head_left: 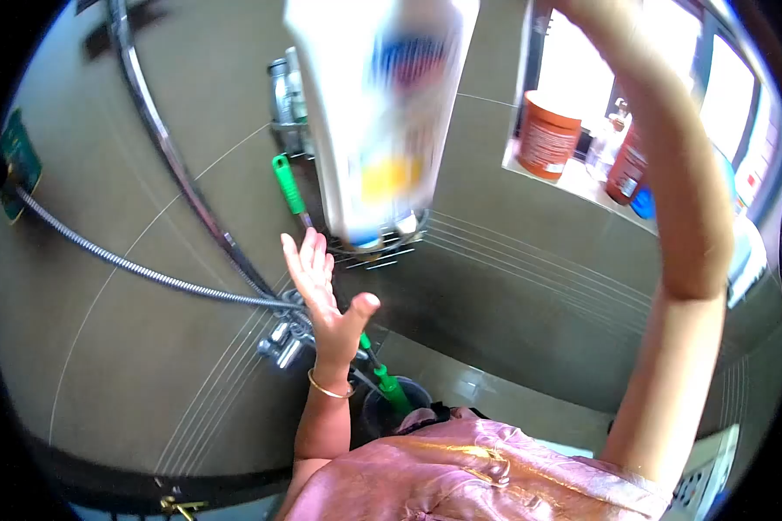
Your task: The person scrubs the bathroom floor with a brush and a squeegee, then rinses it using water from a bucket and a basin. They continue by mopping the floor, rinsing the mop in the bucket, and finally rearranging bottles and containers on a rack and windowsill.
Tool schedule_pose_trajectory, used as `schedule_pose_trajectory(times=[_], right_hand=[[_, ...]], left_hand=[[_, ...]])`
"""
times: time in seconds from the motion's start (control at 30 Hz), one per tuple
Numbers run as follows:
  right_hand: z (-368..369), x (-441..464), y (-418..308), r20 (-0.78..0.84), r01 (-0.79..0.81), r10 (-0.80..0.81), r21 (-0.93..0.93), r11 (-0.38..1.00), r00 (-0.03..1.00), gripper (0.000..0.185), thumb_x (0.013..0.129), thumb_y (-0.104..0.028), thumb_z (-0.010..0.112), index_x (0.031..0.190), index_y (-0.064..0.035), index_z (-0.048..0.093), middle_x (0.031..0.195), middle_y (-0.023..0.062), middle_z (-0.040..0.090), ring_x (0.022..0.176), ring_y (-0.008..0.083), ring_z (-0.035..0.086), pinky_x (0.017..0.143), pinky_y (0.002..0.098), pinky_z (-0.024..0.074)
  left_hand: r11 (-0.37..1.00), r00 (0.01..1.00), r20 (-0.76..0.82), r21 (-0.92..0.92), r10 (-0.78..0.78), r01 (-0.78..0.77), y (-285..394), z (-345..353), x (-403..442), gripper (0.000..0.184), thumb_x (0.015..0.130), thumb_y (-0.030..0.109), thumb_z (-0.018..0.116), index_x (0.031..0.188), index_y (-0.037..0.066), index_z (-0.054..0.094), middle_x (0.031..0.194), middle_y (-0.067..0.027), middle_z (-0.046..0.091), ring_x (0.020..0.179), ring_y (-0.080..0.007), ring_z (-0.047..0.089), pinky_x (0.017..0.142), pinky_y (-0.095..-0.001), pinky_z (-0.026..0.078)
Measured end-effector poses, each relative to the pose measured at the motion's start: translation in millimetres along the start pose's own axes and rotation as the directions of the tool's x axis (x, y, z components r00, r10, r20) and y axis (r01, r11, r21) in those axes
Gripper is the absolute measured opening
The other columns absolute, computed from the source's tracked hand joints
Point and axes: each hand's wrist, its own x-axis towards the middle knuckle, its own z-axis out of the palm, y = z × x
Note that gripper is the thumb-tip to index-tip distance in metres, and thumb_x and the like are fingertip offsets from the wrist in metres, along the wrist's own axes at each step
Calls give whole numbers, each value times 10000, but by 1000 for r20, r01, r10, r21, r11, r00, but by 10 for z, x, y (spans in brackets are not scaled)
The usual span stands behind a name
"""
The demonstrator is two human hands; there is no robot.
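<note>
A large white bottle (389,130) with a blue-and-red label and a yellow patch fills the upper middle, blurred and cut off by the top edge. Just below its lower end, my left hand (320,286) is open with fingers stretched out and thumb apart, holding nothing. A thin bangle (330,386) circles that wrist. My right arm (691,217) reaches up along the right side and leaves the picture at the top. The right hand itself is outside the frame, so its grip on the bottle is hidden.
A wire corner rack (391,253) with bottles stands behind the white bottle, a green-handled brush (289,184) beside it. A metal shower hose (148,267) runs to the tap (285,346). An orange tub (548,135) sits on the window ledge. A bucket (375,417) is below.
</note>
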Motion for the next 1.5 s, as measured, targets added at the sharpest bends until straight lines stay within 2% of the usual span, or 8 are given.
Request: schedule_pose_trajectory(times=[0.1,0.17,0.27,0.4,0.57,0.9,1.17,1.5], right_hand=[[280,-756,-458,-118,216,-212,22,976,970,306,663,-30,566,947,-115,487,796,124,482,750,303,526,631,362,451],[476,-1109,-578,20,54,-57,129,990,998,310,674,-16,559,957,-119,486,825,120,472,764,296,521,630,352,445],[884,-1524,-416,138,-142,110,254,957,984,358,697,-7,547,1026,-133,487,853,122,466,761,308,519,642,366,441],[681,-1758,-158,288,-253,69,675,693,955,841,709,-62,634,1355,-144,103,1269,113,338,1078,205,419,888,320,367],[893,-2129,418,169,-572,640,652,498,750,886,674,-120,691,1347,-126,115,1275,175,309,1145,258,372,930,375,335],[1645,-565,923,-191,-354,503,506,787,843,752,623,-233,706,1189,60,307,1130,239,450,1069,311,454,885,353,378],[1949,81,1142,85,-674,693,342,655,716,734,554,-359,754,1057,1,358,1055,197,523,972,315,531,811,373,434],[2160,366,1154,118,-619,632,399,676,766,710,526,-364,744,1034,9,416,1010,191,552,958,303,540,815,350,423]], left_hand=[[944,925,339,-209,-173,254,-153,130,-251,979,591,144,759,1303,16,100,1268,-141,295,1143,-213,346,935,-345,331],[812,748,506,-146,-430,566,-371,188,-427,757,596,34,724,1207,-22,282,1155,-116,430,1021,-183,460,863,-308,396],[833,805,425,-177,-415,524,-534,361,-655,471,617,11,696,1024,-33,462,965,-91,554,885,-156,534,790,-284,426],[847,857,246,-182,-453,500,-775,278,-888,450,629,-14,659,1028,-42,451,967,-122,553,862,-174,557,762,-282,447],[849,859,152,-142,-489,509,-575,5,-869,475,644,-55,612,1078,-40,419,1020,-123,533,917,-194,547,800,-308,445],[905,905,-8,-22,-425,425,-567,-297,-974,462,627,-20,658,1038,-24,445,977,-114,557,881,-185,560,774,-295,450],[930,903,-223,-68,-368,362,-427,-525,-993,457,638,-5,623,1059,-20,447,972,-103,551,872,-191,565,786,-316,457],[943,886,-345,10,-308,331,-328,-652,-938,454,618,22,670,1023,-16,470,943,-98,570,845,-168,561,762,-288,449]])
